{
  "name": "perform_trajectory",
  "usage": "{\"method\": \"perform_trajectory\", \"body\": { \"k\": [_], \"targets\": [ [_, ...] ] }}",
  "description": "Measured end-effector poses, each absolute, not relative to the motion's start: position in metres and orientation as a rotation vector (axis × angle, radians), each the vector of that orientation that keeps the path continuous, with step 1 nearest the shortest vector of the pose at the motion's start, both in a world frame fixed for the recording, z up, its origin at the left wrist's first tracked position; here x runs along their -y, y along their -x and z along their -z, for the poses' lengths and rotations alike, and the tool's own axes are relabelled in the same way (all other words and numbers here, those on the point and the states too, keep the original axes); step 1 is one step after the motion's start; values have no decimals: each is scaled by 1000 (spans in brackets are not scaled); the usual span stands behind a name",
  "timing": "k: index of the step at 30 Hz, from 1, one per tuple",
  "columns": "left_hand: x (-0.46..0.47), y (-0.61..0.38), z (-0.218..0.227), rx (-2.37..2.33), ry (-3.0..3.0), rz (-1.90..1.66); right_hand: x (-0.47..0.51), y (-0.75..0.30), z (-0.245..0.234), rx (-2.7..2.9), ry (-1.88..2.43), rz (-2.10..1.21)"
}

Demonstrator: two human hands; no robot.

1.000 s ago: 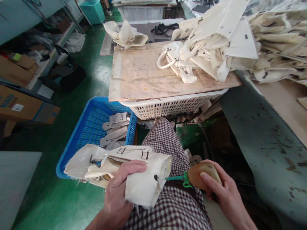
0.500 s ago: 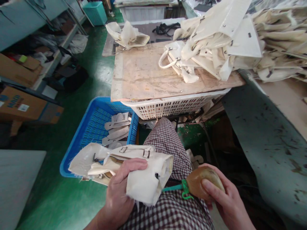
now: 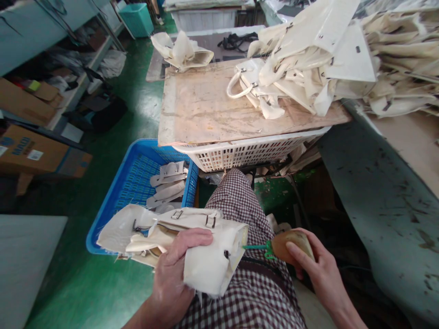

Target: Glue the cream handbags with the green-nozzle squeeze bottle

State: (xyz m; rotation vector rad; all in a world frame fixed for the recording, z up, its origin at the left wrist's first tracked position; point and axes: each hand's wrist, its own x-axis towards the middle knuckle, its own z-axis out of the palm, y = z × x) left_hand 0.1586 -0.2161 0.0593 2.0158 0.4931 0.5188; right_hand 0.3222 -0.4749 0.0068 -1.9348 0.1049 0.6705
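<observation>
My left hand [image 3: 176, 269] is closed around a cream bag piece [image 3: 209, 265] with frayed edges, metal buckles and a black clip, held above my lap. Its folded end points right. In my right hand [image 3: 312, 260] is a brown, rounded squeeze bottle [image 3: 288, 246], with green string tied at its neck. The bottle's thin teal nozzle [image 3: 255, 247] reaches to the open right edge of the bag piece; its tip is at or just inside that edge, and I cannot tell if it touches.
A blue basket [image 3: 103, 214] with several pale strap pieces [image 3: 168, 187] stands on the green floor, left of my checked apron [image 3: 236, 196]. Ahead, a board [image 3: 206, 105] on a white crate [image 3: 254, 148] carries cream bag pieces [image 3: 295, 68]. A grey-green table [image 3: 370, 205] stands at right.
The squeeze bottle has moved up and slightly right in my right hand, and its nozzle has come from below the bag piece to its right edge. My left hand has barely shifted.
</observation>
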Motion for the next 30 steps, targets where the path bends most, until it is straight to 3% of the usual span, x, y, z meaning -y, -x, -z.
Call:
{"method": "perform_trajectory", "body": {
  "k": [12, 30],
  "targets": [
    [217, -160, -62, -518, -1997, -529, 462, -299, -38, -217, 1732, -717],
    [217, -159, -57, -498, -1980, -496, 477, -312, -1, 74, 1997, -596]
  ]
}}
